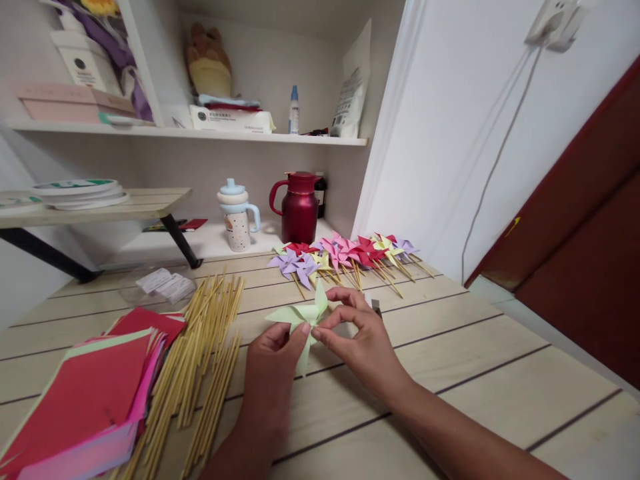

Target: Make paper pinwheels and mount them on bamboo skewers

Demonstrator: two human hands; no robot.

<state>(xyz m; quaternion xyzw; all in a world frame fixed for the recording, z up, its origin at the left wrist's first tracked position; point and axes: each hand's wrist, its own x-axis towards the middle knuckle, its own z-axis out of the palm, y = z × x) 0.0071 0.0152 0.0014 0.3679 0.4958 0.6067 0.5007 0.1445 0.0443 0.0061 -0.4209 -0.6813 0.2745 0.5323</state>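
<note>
Pinching pale green paper pinwheel (303, 315) at its centre between left hand (274, 353) and right hand (356, 339), both grips closed, above table (475, 373).

Surface: pale wooden plank table (475, 347)
Left: stack of red and pink paper squares (90, 393), bundle of thin bamboo sticks (200, 360)
Far edge: row of coloured paper pinwheels (345, 257)

Left hand (274, 353) and right hand (361, 333) pinch a pale green paper pinwheel (302, 316) above wooden table (450, 347), bamboo sticks (200, 360) and coloured paper stack (90, 393) at left.
</note>
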